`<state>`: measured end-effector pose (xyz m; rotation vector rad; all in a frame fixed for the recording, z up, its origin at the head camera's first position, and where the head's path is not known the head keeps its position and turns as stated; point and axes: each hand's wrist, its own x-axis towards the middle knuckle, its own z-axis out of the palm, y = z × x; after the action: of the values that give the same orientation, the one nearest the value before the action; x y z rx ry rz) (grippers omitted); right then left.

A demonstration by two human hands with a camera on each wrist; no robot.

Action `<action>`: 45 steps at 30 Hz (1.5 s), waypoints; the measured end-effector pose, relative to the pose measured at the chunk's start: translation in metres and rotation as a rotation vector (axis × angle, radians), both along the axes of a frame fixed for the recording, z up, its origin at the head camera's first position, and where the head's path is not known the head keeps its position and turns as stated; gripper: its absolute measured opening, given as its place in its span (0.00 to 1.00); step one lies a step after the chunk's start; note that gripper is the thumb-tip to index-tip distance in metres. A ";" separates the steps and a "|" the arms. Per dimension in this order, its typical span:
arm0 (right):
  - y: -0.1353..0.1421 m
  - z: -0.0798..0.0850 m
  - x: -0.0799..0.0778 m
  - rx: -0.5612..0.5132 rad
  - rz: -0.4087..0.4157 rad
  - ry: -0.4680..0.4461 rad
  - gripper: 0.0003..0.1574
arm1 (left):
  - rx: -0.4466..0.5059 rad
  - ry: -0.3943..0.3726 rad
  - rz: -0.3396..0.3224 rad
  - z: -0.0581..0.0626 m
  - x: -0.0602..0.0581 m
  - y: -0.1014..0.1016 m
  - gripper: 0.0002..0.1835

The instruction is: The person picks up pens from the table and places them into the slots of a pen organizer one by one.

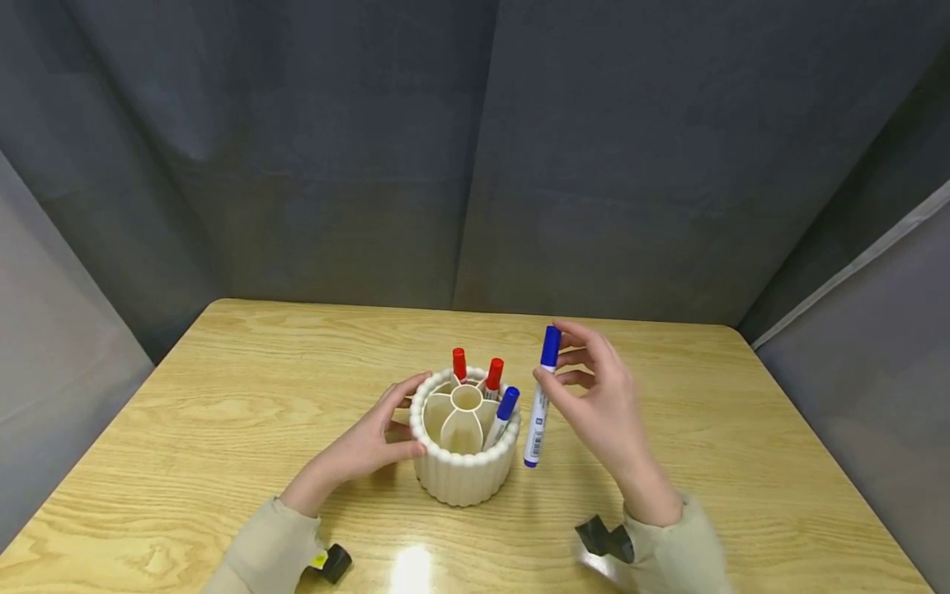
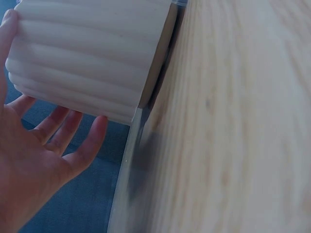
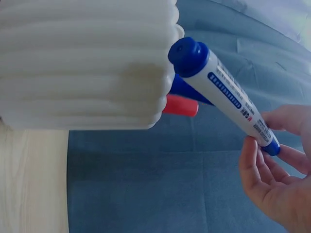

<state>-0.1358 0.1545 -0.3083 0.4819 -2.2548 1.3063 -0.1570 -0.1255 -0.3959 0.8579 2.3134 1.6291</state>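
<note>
A cream pen holder with ribbed sides and a beaded rim is divided into compartments around a central ring. My left hand holds it from the left, thumb at the near side and fingers reaching round the far side. In the left wrist view, the fingertips touch the ribbed wall. Beside the holder on the right, my right hand pinches a blue-capped whiteboard marker near its cap, above the table. It hangs nearly upright, cap on top. The right wrist view shows the marker's blue end plug close to the rim.
Two red-capped markers stand in the holder's back compartments, one left and one right. Another blue-capped marker leans in the right compartment. The wooden table ends at a dark curtain.
</note>
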 end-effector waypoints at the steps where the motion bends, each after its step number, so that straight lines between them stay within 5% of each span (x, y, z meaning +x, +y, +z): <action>1: -0.001 0.001 0.000 -0.009 0.004 0.005 0.34 | -0.001 0.005 0.001 -0.004 -0.002 -0.001 0.46; 5: -0.005 0.004 0.000 -0.043 0.024 0.022 0.34 | -0.006 0.010 0.003 -0.015 -0.007 -0.002 0.46; 23: -0.027 0.009 0.001 -0.197 0.150 0.107 0.34 | -0.007 0.021 0.003 -0.016 -0.007 -0.004 0.45; 34: -0.041 0.003 0.001 -0.195 0.233 0.149 0.32 | 0.000 0.019 0.003 -0.015 -0.007 -0.004 0.45; 45: -0.049 -0.005 0.001 -0.123 0.267 0.204 0.31 | -0.001 0.007 -0.009 0.004 0.003 0.000 0.45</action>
<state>-0.1350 0.1059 -0.3132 0.8535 -1.9795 1.4424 -0.1543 -0.1254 -0.3916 0.8734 2.3118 1.6235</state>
